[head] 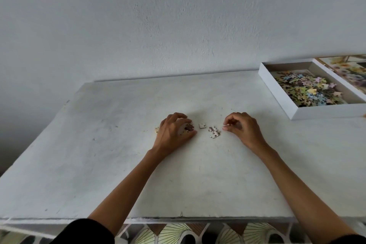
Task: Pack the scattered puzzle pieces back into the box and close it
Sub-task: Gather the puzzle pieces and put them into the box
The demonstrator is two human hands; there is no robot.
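the white table (99, 164) runs wide to the left and toward its near edge, so both arms have room; its far edge meets the wall (178, 16). the left hand (174, 130) lies near the table's middle, fingers curled down over a small heap of pieces (189, 128), cupping them against the surface. one stray piece (157, 129) peeks out on that hand's outer side. between the hands lie a single piece (202, 125) and a little cluster (214, 132), flat on the table. the right hand (241, 128) rests just right of the cluster, fingers curled and tips drawn to the thumb; whether anything is pinched there i cannot tell. the open box (277, 93) sits far right, well apart from the hands, part filled with packed pieces (309, 89). the flowered lid (348, 69) lies just beyond it, cut off by the view's right edge
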